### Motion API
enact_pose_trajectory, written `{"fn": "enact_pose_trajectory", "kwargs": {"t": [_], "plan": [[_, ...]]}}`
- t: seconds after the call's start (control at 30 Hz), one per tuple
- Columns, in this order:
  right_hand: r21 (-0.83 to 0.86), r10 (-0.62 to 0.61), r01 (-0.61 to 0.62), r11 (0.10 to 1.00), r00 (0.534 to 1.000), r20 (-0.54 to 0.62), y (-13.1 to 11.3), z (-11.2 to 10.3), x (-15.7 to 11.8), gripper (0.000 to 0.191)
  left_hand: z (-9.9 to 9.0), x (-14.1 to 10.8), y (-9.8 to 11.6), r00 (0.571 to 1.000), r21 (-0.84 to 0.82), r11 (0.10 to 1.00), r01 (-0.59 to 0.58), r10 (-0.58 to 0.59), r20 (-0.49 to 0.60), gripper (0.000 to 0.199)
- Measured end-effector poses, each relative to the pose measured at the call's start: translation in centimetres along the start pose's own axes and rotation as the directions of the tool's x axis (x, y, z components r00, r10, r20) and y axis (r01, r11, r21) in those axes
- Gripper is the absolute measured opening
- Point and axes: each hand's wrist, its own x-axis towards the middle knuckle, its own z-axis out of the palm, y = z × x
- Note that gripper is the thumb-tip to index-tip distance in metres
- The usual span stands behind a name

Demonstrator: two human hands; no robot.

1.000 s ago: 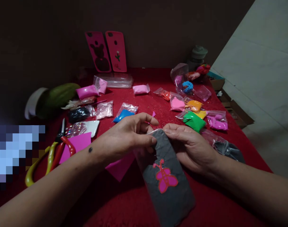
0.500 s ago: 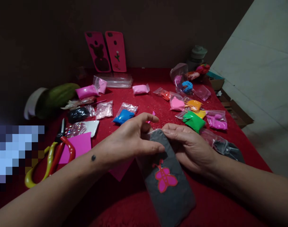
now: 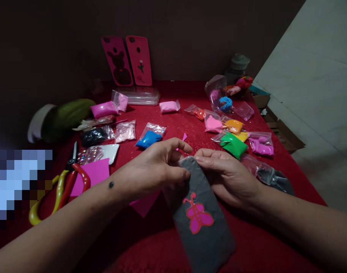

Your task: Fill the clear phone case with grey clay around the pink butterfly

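Observation:
A phone case (image 3: 200,248) covered in dark grey clay is tilted in front of me over the table. It bears a pink butterfly (image 3: 198,217) outlined in red-orange. My left hand (image 3: 162,163) is closed at the case's upper left edge, with the thumb along the front and the other fingers curled above the top. My right hand (image 3: 230,174) pinches the upper right corner between thumb and fingers, while its remaining fingers are hidden behind the case. Part of a clear rim shows along the case's left side.
Small bags of coloured clay, including blue (image 3: 149,139), green (image 3: 234,145) and black (image 3: 95,136), lie about the red tabletop (image 3: 133,242). Pliers-like cutters (image 3: 68,178) rest on pink paper (image 3: 99,172) at left. Two decorated pink cases (image 3: 139,60) lean on the wall.
My left thumb has drawn back leftward across the case's front, towards its edge. The right hand keeps its pinch, and the case has hardly moved.

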Motion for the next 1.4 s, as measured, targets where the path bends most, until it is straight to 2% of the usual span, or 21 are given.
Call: {"fn": "enact_pose_trajectory", "kwargs": {"t": [0.13,0.3,0.8,1.0,1.17,1.4], "plan": [[-0.014,-0.004,0.004,1.000,1.000,0.003,-0.1,0.0,-0.1,0.018,-0.3,0.0,0.2,1.000,-0.017,1.000,0.018,-0.018,0.000,0.038],[-0.006,-0.004,0.004,1.000,1.000,-0.003,-0.2,0.1,-0.1,0.019,-0.7,-0.1,0.4,0.997,-0.031,0.998,0.048,-0.046,0.067,0.031],[0.018,0.013,-0.013,1.000,1.000,0.000,-0.2,0.0,-0.1,0.020,-1.2,-0.1,0.2,0.999,-0.075,0.997,0.019,-0.017,0.027,0.037],[0.052,0.008,-0.008,0.999,1.000,0.000,-0.1,0.0,-0.1,0.019,-1.4,-0.3,0.4,0.999,-0.056,0.998,-0.003,0.006,0.043,0.031],[0.052,-0.004,0.004,0.999,1.000,0.013,-0.1,0.0,-0.1,0.020,-1.3,-0.4,0.3,1.000,-0.058,0.998,-0.015,0.015,0.001,0.033],[0.059,0.001,-0.001,0.998,1.000,-0.001,-0.2,-0.1,-0.1,0.018,-1.6,-0.4,0.3,0.998,-0.062,0.998,-0.033,0.035,0.045,0.028]]}}
